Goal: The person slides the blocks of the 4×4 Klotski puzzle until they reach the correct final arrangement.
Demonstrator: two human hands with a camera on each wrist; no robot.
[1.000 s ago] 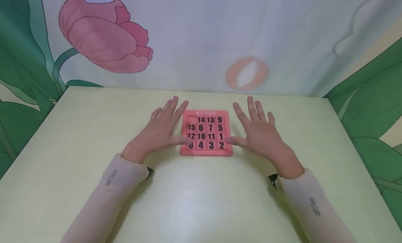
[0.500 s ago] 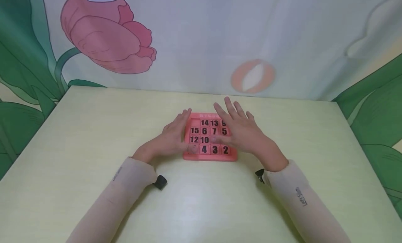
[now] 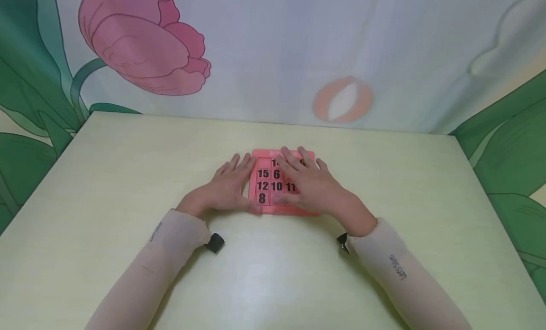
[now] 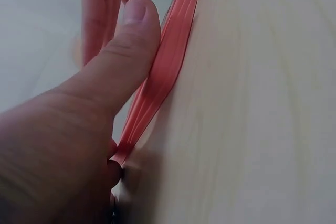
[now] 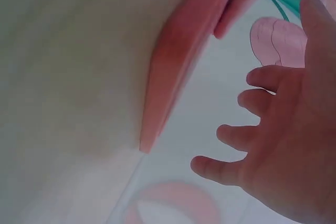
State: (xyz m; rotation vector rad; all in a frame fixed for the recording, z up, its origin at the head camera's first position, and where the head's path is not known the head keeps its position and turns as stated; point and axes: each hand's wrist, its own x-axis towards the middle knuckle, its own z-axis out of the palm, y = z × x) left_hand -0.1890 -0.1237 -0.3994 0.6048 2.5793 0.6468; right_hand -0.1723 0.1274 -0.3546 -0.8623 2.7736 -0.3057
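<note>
A pink number slide puzzle (image 3: 262, 180) lies flat on the table, with black numerals on its tiles and a vacant slot at its far left corner. My left hand (image 3: 224, 190) holds its left side, the thumb at the near left corner and the fingers along the left edge. In the left wrist view that thumb (image 4: 131, 43) lies against the pink rim (image 4: 170, 51). Over the right part of the board, my right hand (image 3: 315, 190) spreads its fingers and hides several tiles. The right wrist view shows those fingers (image 5: 257, 137) apart from the board's edge (image 5: 173, 56).
The pale wooden table (image 3: 256, 282) extends around the puzzle on every side. Behind it hangs a light curtain (image 3: 264, 50) printed with a pink flower (image 3: 145, 50) and green leaves. Dark devices show at both cuffs.
Both hands have moved inward to the puzzle. The left has taken hold of its left side. The right has moved left from beside the board to above its right half.
</note>
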